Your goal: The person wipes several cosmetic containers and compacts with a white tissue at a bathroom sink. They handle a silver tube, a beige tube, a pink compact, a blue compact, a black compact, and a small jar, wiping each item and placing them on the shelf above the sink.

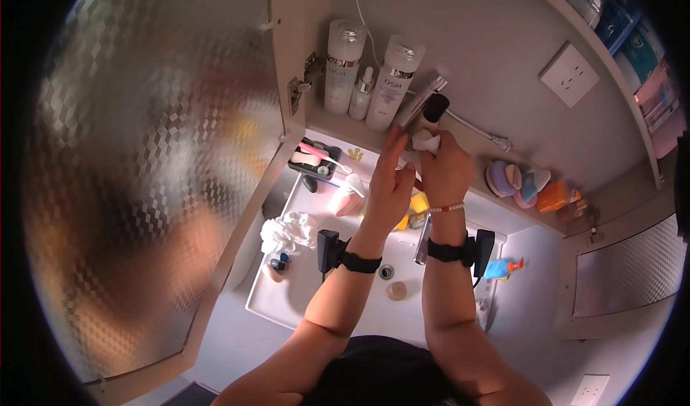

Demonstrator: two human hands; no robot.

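My left hand [392, 187] reaches to the edge of the cabinet shelf [467, 163], fingers stretched out and thumb apart. Its fingertips overlap the base of a slim bottle with a silver cap [424, 103]; whether they touch it I cannot make out. Close beside it, my right hand [449, 167] pinches a crumpled white tissue [425, 141]. Just beyond the tissue is a small black-capped bottle [435, 109], its lower part partly hidden. To the left, two tall frosted bottles [342, 72] flank a small dropper bottle [362, 93] on the shelf.
An open cabinet door [277, 183] with patterned glass stands at left. Colourful sponges [503, 178] sit farther right on the shelf. Below are a white sink [302, 305], a faucet [423, 241], a white cloth [287, 231], and a blue pump bottle [497, 268].
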